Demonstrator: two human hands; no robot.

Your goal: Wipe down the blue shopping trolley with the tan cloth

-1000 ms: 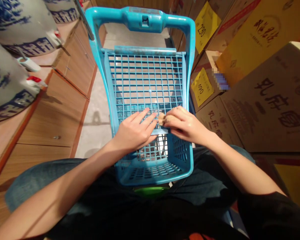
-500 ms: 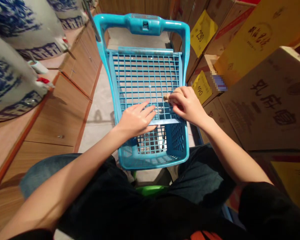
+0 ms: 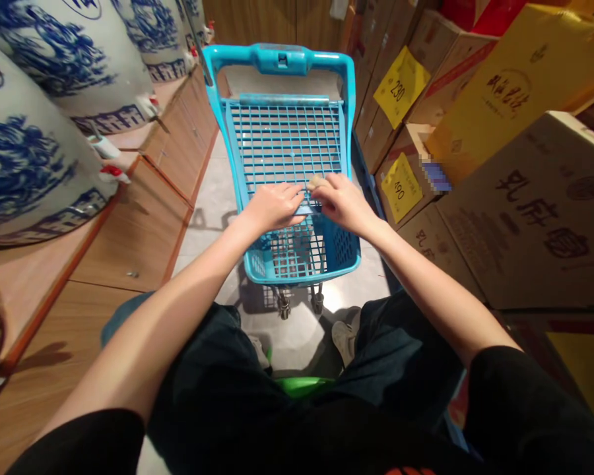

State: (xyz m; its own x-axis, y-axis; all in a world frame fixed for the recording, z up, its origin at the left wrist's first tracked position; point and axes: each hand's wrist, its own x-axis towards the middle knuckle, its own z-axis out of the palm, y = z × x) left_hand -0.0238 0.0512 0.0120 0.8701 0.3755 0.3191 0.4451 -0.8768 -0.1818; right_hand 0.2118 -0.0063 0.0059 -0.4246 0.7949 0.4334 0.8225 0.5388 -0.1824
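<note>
A blue plastic shopping trolley (image 3: 349, 119) with a grid panel stands in front of my knees, its basket end towards me. My left hand (image 3: 276, 206) lies over the panel's lower bar with its fingers stretched out; it grips nothing that I can see. Close beside it, my right hand (image 3: 340, 201) is closed around a small beige cloth (image 3: 315, 181), pressed near the same bar. Most of the cloth is hidden by the fingers. Below the hands, the trolley's basket (image 3: 301, 277) shows its open grid.
Big blue-and-white porcelain jars (image 3: 24, 152) with red-handled taps line a wooden cabinet (image 3: 109, 231) on the left. Stacked cartons (image 3: 534, 218) with yellow price signs (image 3: 398, 89) rise on the right. Trolley casters (image 3: 284, 307) stand on the tiled floor, near a shoe (image 3: 345, 340).
The trolley sits farther from my body, and its casters and my shoes now show. My right hand with the cloth has moved left, close to my left hand.
</note>
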